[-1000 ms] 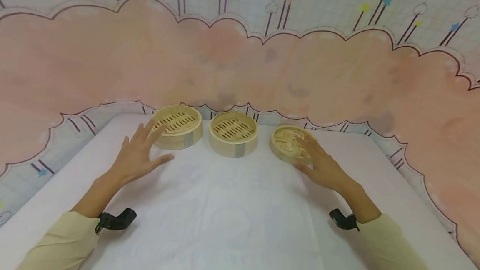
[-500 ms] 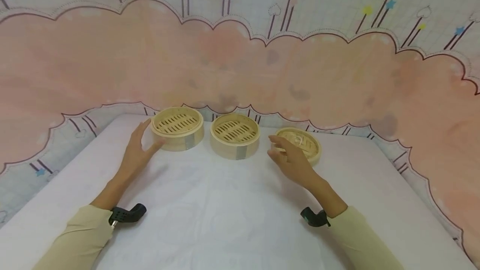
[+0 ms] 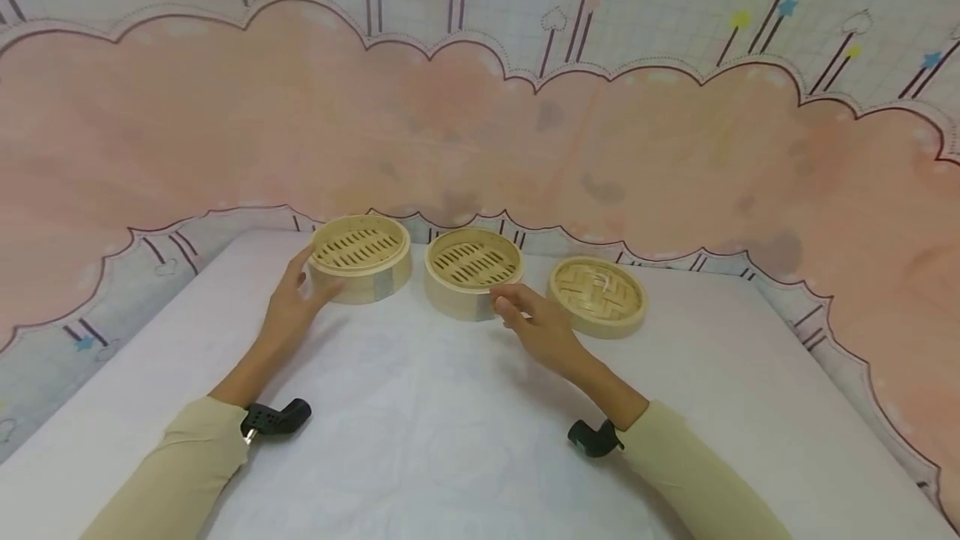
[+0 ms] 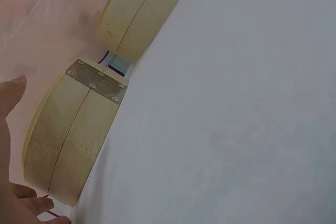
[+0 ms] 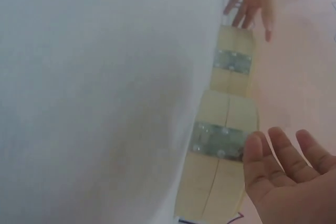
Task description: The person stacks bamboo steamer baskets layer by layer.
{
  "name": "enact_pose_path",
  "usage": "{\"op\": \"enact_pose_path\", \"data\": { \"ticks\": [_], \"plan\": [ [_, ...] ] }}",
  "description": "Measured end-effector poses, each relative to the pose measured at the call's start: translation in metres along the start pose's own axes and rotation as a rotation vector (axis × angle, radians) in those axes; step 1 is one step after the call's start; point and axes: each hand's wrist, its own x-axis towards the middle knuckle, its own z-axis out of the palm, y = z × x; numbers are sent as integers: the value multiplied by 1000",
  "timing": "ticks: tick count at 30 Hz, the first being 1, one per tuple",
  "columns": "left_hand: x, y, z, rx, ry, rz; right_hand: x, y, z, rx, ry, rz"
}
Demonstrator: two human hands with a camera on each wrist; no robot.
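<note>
Two round bamboo steamer baskets with slatted bottoms stand side by side on the white-covered table; a bamboo steamer lid [image 3: 597, 298], woven on top with a small loop handle, lies to their right. My left hand [image 3: 296, 302] is at the left side of the left steamer basket [image 3: 367, 286], thumb and fingers spread about it. In the left wrist view the thumb stands apart from that basket's wall [image 4: 73, 135]. My right hand [image 3: 540, 327], fingers bent loosely, is at the front right of the middle steamer basket [image 3: 453, 298]. Its fingertips overlap the metal band [image 5: 220, 141] in the right wrist view.
The white tabletop [image 3: 450, 423] stretches in front of the baskets. Behind it hangs a pink patterned cloth backdrop [image 3: 420, 132], close to the baskets. A dark wrist camera sits on each wrist, the left camera [image 3: 276, 417] and the right camera [image 3: 594, 438].
My right hand has moved left from over the lid to the middle basket, its fingers drawing in. My left hand has shifted slightly right, close against the left basket. Baskets and lid stay in place.
</note>
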Motion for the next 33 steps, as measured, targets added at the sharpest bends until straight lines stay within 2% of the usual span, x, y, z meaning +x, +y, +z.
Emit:
{"op": "enact_pose_path", "data": {
  "ticks": [6,9,13,15,23,28,33],
  "plan": [
    [5,-2,3,7,-10,-19,5,-1,16,63,-46,-76],
    [7,-2,3,3,-14,-14,4,-14,20,55,-75,-94],
    [11,-3,2,-1,-16,-14,9,-17,27,-20,-107,-101],
    [12,-4,2,-2,-9,-14,14,-8,32,-43,-118,-111],
    [19,-3,8,-5,47,-39,24,-11,39,-67,-129,-104],
    [25,-2,12,8,102,-79,31,-18,43,-43,-139,-105],
    [27,-1,13,-3,160,-104,41,-24,49,-64,-134,-105]
  ]
}}
